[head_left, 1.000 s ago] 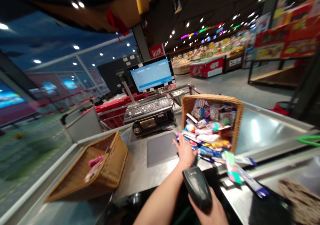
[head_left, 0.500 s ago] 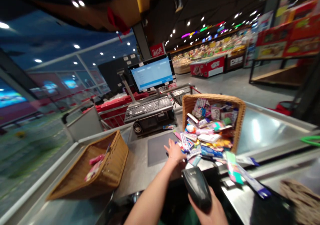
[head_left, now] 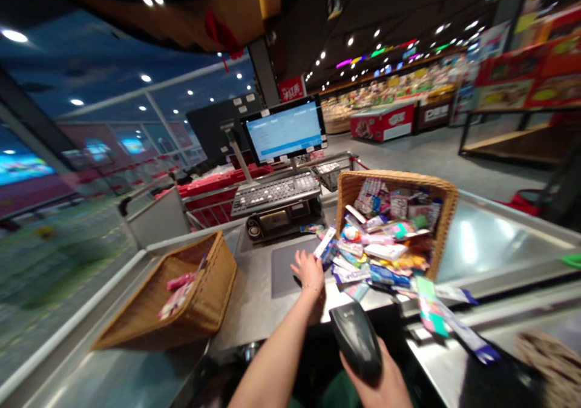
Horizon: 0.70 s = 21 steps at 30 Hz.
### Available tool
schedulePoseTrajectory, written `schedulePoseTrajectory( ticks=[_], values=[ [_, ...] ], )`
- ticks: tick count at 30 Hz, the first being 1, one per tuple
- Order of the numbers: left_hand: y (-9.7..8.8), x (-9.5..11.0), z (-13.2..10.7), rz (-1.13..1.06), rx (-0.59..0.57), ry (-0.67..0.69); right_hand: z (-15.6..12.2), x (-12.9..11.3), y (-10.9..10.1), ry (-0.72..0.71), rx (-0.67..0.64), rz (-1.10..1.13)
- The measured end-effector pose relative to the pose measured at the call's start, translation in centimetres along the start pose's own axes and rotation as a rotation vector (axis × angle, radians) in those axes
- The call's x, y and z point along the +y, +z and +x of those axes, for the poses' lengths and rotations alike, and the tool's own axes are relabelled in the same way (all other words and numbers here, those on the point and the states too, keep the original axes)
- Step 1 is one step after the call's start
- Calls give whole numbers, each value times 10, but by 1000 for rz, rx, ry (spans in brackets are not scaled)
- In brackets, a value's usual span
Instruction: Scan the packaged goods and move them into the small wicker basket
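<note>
My left hand [head_left: 309,271] is over the grey pad on the counter and grips the near end of a slim white-and-blue box [head_left: 325,243], perhaps toothpaste; some of its fingers stick out to the left. Low in front of me, my right hand [head_left: 379,375] is wrapped round a black handheld barcode scanner [head_left: 357,340]. Just right of my left hand, a heap of small packaged goods [head_left: 379,250] spills from a tipped wicker basket [head_left: 447,220]. Further left, another wicker basket [head_left: 218,287] has a few pink items [head_left: 179,293] inside.
A monitor [head_left: 285,131] and a keyboard [head_left: 276,193] stand behind the grey pad [head_left: 284,272]. Long packs [head_left: 431,308] lie on the ledge at right, near a brown cloth-like bundle [head_left: 547,359]. Shopping carts [head_left: 209,199] stand beyond the counter.
My left hand has drawn slightly left from the heap, bringing the slim box up with it. The scanner stays in my right hand. The view has shifted slightly.
</note>
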<state>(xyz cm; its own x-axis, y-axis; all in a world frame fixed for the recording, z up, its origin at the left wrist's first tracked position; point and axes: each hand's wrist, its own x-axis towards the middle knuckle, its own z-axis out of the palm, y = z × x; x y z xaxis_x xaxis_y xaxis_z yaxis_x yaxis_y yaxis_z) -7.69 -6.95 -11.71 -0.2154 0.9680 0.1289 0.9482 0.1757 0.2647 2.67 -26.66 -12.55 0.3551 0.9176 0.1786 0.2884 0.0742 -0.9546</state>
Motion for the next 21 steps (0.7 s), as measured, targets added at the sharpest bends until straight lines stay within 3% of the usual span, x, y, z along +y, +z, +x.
schedulePoseTrajectory(
  ticks=[2,5,8,12,16,18,21],
  values=[
    [-1,-1,-2,-12,77,13,0,0,-2,1,7,0],
    [-2,-2,-5,-17,157,160,1,-1,-3,-3,20,3],
    [-1,-1,-7,-22,86,232,1,-1,-2,-2,22,2],
    [3,-3,-1,-76,-17,122,1,-1,-2,9,13,-13],
    [3,-13,4,-81,6,-41,2,1,-1,27,-1,-20],
    [3,-19,4,-68,12,-32,1,2,1,26,4,-19],
    [3,-23,-1,-3,-53,85,1,3,4,18,9,-17]
  ],
)
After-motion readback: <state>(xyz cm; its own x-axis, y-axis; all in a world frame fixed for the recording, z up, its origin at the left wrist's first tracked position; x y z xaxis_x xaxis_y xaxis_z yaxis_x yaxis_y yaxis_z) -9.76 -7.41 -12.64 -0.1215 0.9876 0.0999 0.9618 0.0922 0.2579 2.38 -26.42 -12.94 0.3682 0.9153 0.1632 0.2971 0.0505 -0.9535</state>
